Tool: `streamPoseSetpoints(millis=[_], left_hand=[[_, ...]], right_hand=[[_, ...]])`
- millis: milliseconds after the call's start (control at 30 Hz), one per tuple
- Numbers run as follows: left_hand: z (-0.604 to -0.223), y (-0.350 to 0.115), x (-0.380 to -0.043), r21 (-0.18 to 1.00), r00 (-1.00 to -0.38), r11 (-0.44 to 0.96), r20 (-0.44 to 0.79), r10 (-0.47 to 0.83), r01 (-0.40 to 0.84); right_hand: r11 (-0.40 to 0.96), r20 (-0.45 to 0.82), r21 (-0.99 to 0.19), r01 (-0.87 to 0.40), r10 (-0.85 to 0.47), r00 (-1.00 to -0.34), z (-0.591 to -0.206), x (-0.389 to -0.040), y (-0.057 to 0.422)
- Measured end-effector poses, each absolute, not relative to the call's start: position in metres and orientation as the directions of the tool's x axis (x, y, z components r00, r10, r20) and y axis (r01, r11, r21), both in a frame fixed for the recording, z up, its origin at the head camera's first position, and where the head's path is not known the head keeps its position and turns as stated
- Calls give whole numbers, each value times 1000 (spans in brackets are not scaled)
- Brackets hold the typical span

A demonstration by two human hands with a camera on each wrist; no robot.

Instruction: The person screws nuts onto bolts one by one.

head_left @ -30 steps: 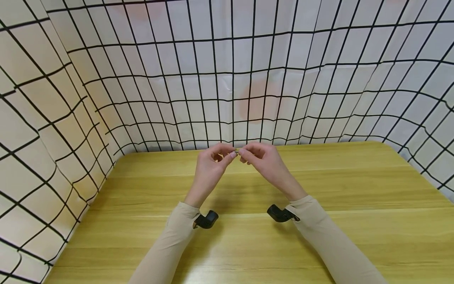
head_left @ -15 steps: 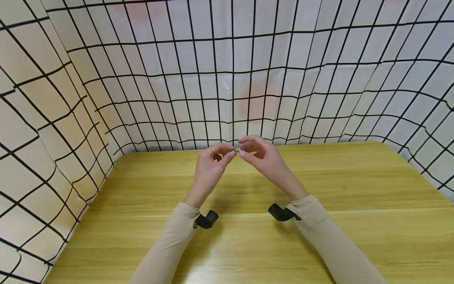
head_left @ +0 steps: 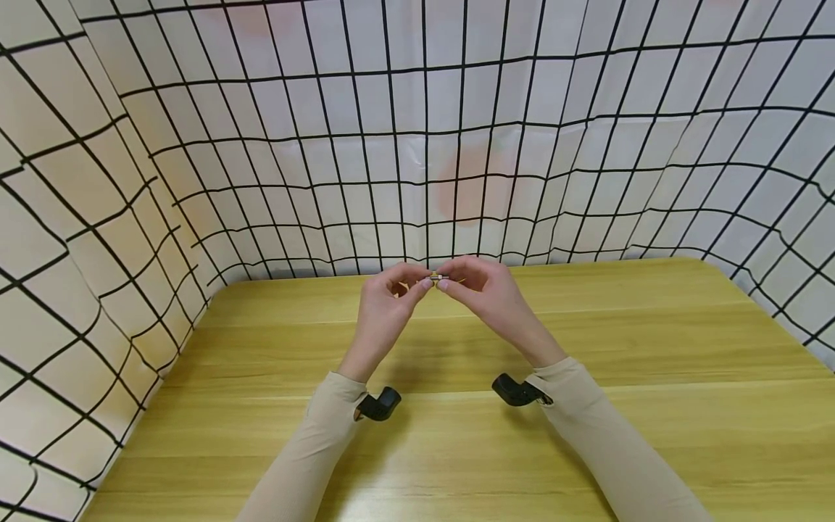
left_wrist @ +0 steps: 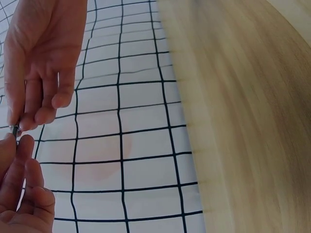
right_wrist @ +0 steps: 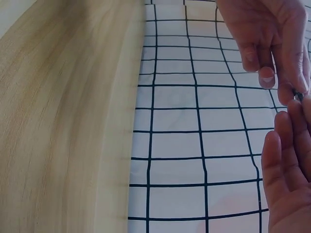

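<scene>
A small thin metal piece (head_left: 435,277), silver with a dark part, is held level between the fingertips of both hands above the table's far edge. My left hand (head_left: 388,304) pinches its left end between thumb and forefinger. At the other end, my right hand (head_left: 485,290) has thumb and forefinger tips on either side of it. The left wrist view shows the metal piece (left_wrist: 16,130) as a glint between the hands, most of it covered by fingers. In the right wrist view the metal piece (right_wrist: 298,96) sits near the image edge, its exact kind too small to tell.
A wooden table (head_left: 430,449) with light planks lies under both arms. White sheeting with a black grid (head_left: 365,159) rises behind the table and along both sides. Black wrist-worn devices (head_left: 380,404) stick out inward from the beige sleeves (head_left: 313,442).
My right forefinger lifts away from the metal piece about half a second ago and is now back near the thumb, with more of the piece showing. The left hand keeps its hold.
</scene>
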State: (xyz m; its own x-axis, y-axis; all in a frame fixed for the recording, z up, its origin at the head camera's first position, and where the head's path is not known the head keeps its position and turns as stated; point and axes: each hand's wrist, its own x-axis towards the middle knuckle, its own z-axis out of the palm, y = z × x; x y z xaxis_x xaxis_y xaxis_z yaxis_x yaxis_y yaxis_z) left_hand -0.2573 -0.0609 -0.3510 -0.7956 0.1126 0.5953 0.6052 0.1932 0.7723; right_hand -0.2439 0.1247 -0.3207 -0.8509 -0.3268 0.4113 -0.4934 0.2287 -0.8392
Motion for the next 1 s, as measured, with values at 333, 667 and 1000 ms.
streamPoseSetpoints(millis=[333, 667, 1000], left_hand=[[-351, -61, -257, 774, -803, 217, 580, 134, 595], [-351, -60, -256, 774, -802, 210, 581, 139, 597], [-351, -60, -256, 770, -802, 228, 584, 127, 596]], right_hand=[[185, 406, -859, -478, -324, -855, -324, -246, 125], [217, 405, -848, -484, -324, -855, -322, -245, 125], [259, 397, -828, -497, -354, -847, -319, -244, 127]])
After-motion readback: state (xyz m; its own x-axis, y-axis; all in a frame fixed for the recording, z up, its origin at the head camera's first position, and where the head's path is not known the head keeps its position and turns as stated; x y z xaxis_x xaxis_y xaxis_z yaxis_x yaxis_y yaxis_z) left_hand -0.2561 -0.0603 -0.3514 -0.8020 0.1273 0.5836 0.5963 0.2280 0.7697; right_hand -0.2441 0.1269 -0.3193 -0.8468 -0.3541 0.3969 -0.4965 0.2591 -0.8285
